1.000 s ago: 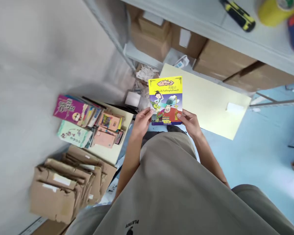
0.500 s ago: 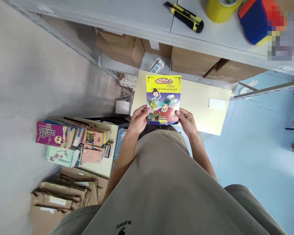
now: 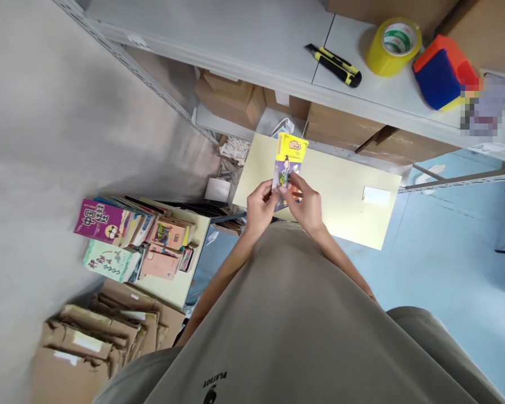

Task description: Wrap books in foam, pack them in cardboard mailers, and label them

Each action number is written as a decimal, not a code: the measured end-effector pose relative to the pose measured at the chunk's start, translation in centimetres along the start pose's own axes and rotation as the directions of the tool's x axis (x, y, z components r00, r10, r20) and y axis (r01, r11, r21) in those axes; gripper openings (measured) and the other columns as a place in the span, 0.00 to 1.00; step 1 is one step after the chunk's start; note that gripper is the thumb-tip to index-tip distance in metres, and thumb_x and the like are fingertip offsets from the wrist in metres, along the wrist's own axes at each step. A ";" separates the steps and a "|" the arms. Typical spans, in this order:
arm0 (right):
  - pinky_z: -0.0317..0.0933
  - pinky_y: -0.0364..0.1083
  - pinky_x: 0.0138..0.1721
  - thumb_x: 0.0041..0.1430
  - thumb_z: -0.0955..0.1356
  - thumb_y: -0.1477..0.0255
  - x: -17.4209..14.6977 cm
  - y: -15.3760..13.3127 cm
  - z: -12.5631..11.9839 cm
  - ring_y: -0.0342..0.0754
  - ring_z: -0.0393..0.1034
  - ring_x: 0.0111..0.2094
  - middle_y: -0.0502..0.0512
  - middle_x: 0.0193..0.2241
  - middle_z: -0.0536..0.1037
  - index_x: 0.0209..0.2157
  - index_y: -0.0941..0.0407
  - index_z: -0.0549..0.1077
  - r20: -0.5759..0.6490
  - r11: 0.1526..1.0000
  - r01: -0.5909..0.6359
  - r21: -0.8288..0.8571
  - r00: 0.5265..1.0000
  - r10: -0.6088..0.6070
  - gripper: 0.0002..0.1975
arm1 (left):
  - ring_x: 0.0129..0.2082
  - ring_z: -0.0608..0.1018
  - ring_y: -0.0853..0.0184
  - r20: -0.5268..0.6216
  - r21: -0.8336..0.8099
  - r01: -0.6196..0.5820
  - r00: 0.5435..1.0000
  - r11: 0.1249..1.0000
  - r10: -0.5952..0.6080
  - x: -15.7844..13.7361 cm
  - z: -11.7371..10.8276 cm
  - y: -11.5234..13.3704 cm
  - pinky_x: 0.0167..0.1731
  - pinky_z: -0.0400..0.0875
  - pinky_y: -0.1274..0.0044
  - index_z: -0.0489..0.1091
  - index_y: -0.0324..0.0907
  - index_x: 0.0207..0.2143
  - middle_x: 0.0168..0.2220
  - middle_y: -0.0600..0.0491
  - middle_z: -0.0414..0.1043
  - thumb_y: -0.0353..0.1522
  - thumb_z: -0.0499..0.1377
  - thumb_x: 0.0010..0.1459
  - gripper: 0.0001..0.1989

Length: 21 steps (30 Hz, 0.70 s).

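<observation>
A: Where's the book (image 3: 292,159)?
B: Up in front of the grey shirt (image 3: 286,292), angled, with its edge and part of the yellow-and-purple cover showing!
A: And the grip?
B: Two-handed! Left hand (image 3: 261,206) clasps the lower left edge, right hand (image 3: 305,203) has fingers across the lower cover, thumbs close together.
A: Behind it?
B: The pale yellow tabletop (image 3: 336,216), a white rectangle (image 3: 377,196) lying toward its right end. On the shelf (image 3: 252,33) above, a cutter (image 3: 335,66) beside yellow tape (image 3: 385,59).

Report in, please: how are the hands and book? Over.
Left hand holding book; right hand on its cover. Book angled, spine visible. Fingers partly hide cover.
</observation>
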State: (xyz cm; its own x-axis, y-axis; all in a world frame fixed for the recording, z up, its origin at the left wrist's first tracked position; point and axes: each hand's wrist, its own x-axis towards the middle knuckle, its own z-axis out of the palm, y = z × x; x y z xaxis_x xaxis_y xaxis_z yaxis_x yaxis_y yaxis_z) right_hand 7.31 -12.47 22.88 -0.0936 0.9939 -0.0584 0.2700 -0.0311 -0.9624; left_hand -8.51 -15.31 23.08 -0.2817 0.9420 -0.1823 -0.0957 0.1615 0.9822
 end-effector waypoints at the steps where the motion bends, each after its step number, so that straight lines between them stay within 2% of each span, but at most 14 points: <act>1: 0.84 0.62 0.64 0.70 0.80 0.45 0.1 -0.4 0.7 0.65 0.87 0.62 0.58 0.63 0.90 0.72 0.45 0.81 0.005 1.000 -0.012 0.013 1.000 0.012 0.36 | 0.61 0.90 0.44 0.013 0.055 -0.017 1.000 0.998 0.017 -0.6 0.3 0.1 0.66 0.84 0.59 0.87 0.46 0.56 0.56 0.43 0.92 0.50 0.79 0.65 0.25; 3: 0.85 0.59 0.61 0.68 0.80 0.42 0.4 -0.8 1.5 0.63 0.88 0.61 0.58 0.61 0.91 0.73 0.44 0.78 -0.014 0.998 -0.043 0.041 0.999 0.044 0.40 | 0.61 0.91 0.43 0.057 0.161 -0.063 0.997 0.985 0.055 -1.4 0.7 0.3 0.68 0.83 0.56 0.89 0.49 0.55 0.56 0.45 0.92 0.47 0.79 0.65 0.21; 6: 0.85 0.57 0.59 0.72 0.76 0.38 1.5 -0.5 0.8 0.61 0.89 0.58 0.57 0.56 0.92 0.65 0.44 0.82 -0.033 0.986 -0.059 0.154 0.997 0.065 0.33 | 0.67 0.88 0.43 0.141 0.236 -0.181 0.979 0.955 0.150 -1.5 0.1 0.6 0.76 0.77 0.53 0.89 0.50 0.56 0.62 0.44 0.89 0.46 0.78 0.68 0.18; 9: 0.87 0.60 0.60 0.68 0.78 0.36 2.6 0.2 -1.1 0.63 0.89 0.59 0.57 0.55 0.93 0.58 0.46 0.85 0.044 0.936 -0.067 0.345 0.998 0.055 0.32 | 0.81 0.74 0.44 0.061 0.264 -0.238 0.971 0.935 0.230 -0.2 -2.1 0.5 0.82 0.69 0.53 0.82 0.49 0.69 0.75 0.40 0.79 0.55 0.75 0.70 0.33; 11: 0.87 0.64 0.60 0.65 0.80 0.37 2.9 0.4 -2.3 0.65 0.89 0.61 0.56 0.54 0.93 0.58 0.46 0.85 0.106 0.895 -0.101 0.434 0.992 0.061 0.33 | 0.82 0.73 0.42 0.012 0.184 -0.164 0.986 0.969 0.164 0.8 -3.8 0.2 0.80 0.73 0.52 0.76 0.48 0.74 0.78 0.38 0.75 0.62 0.74 0.68 0.44; 13: 0.88 0.66 0.60 0.64 0.81 0.37 2.8 0.6 -2.9 0.66 0.89 0.61 0.56 0.53 0.93 0.58 0.45 0.85 0.141 0.881 -0.123 0.457 0.988 0.065 0.33 | 0.74 0.82 0.42 0.067 0.041 -0.026 0.997 0.999 0.023 1.4 -5.1 -0.1 0.72 0.82 0.55 0.79 0.45 0.71 0.72 0.37 0.82 0.65 0.75 0.65 0.46; 16: 0.88 0.67 0.60 0.64 0.80 0.35 2.5 0.8 -3.0 0.65 0.89 0.61 0.56 0.53 0.93 0.58 0.45 0.85 0.170 0.892 -0.136 0.431 0.983 0.068 0.34 | 0.56 0.93 0.47 0.148 -0.077 0.132 0.982 0.988 -0.120 1.3 -5.6 -0.4 0.55 0.91 0.62 0.87 0.42 0.59 0.56 0.41 0.92 0.62 0.79 0.61 0.39; 18: 0.88 0.67 0.60 0.65 0.79 0.35 2.3 1.0 -2.8 0.65 0.89 0.61 0.56 0.53 0.93 0.58 0.45 0.85 0.183 0.900 -0.145 0.412 0.980 0.074 0.34 | 0.48 0.94 0.51 0.127 -0.108 0.152 0.982 0.983 -0.138 0.8 -5.3 -0.4 0.47 0.92 0.66 0.89 0.42 0.54 0.50 0.44 0.93 0.60 0.82 0.58 0.35; 21: 0.88 0.66 0.61 0.65 0.79 0.35 2.3 1.5 -2.4 0.66 0.89 0.61 0.57 0.53 0.93 0.60 0.45 0.85 0.182 0.905 -0.158 0.396 0.979 0.092 0.35 | 0.45 0.94 0.53 0.078 -0.134 0.134 0.989 0.982 -0.125 0.3 -4.9 -0.4 0.44 0.92 0.68 0.89 0.42 0.52 0.49 0.44 0.93 0.60 0.83 0.56 0.35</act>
State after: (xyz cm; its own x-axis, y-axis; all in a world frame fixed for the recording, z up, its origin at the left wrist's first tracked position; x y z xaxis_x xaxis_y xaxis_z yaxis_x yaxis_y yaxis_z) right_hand 9.80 -9.93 21.96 -0.2412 0.9509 -0.1938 -0.1201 -0.2274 -0.9664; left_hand -13.21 -16.53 22.46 -0.1920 0.9347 -0.2992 -0.2594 0.2457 0.9340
